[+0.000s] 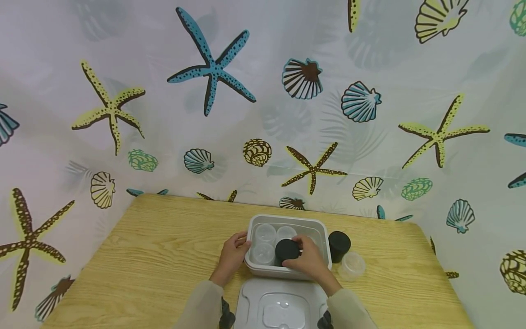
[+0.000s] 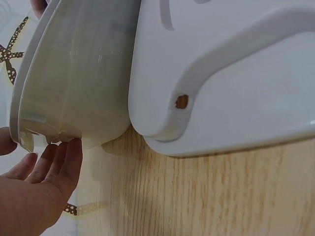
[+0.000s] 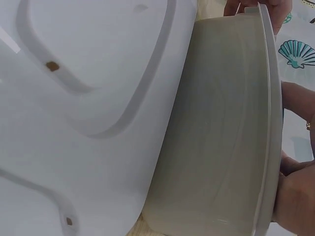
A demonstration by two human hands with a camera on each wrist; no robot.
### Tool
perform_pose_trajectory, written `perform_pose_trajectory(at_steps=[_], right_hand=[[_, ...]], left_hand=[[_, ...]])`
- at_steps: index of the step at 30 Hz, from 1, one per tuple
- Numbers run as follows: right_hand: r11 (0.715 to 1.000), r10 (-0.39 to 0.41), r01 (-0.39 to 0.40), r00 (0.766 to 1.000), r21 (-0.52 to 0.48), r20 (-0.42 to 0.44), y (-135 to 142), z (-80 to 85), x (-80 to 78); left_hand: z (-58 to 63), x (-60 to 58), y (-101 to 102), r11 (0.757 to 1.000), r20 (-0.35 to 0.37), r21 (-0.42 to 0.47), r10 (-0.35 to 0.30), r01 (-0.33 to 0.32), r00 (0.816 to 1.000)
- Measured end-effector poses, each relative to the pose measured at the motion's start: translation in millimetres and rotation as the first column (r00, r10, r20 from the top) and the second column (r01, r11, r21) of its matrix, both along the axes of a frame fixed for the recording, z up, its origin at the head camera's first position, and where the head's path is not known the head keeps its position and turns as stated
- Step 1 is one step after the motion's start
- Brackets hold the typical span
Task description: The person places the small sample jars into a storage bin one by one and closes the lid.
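Note:
A white plastic box (image 1: pixel 269 273) stands on the table. Its left end is held by my left hand (image 1: pixel 233 251), thumb at the rim and fingers curled under the edge in the left wrist view. Inside the box, my right hand (image 1: pixel 310 261) grips a round black-topped jar (image 1: pixel 287 250) between thumb and fingers. Several clear round containers (image 1: pixel 263 254) fill the box's left part beside that jar. In the right wrist view the box's front wall (image 3: pixel 216 123) hides the jar, and part of the right hand (image 3: pixel 300 196) shows over the rim.
The white box lid (image 1: pixel 283 310) lies flat just in front of the box. To the box's right stand another black jar (image 1: pixel 339 244) and a clear round container (image 1: pixel 352 266). A patterned curtain (image 1: pixel 263 119) hangs behind the wooden table (image 1: pixel 172 237).

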State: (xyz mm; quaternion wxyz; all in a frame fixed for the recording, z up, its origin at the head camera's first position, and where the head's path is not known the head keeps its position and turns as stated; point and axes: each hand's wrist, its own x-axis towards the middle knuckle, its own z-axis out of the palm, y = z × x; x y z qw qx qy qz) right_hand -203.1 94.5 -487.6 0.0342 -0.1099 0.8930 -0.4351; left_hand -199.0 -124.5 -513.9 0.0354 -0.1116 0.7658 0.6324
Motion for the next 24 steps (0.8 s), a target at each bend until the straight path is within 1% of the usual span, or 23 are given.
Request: perform_pose_trajectory(at_steps=[10,19,24], right_hand=[[1.0,-0.001,0.001,1.0,0.022,0.011,-1.6,-1.5,-5.1],[1.0,0.009,-0.01,0.999,0.02,0.053,-1.8,-0.7,-6.5],[1.0,0.016,-0.017,0.999,0.011,0.046,-1.6,-1.3,-6.5]], left_hand=[[-0.6,-2.1,-0.5,1.0,0.009,-0.005,-0.008,0.008,1.0],[0.0,-1.9,-1.6,1.0,0.007,0.0,0.002,-0.002,1.0],[-0.8,-2.4,-1.3,1.0,0.004,0.01,-0.002,0.002,1.0]])
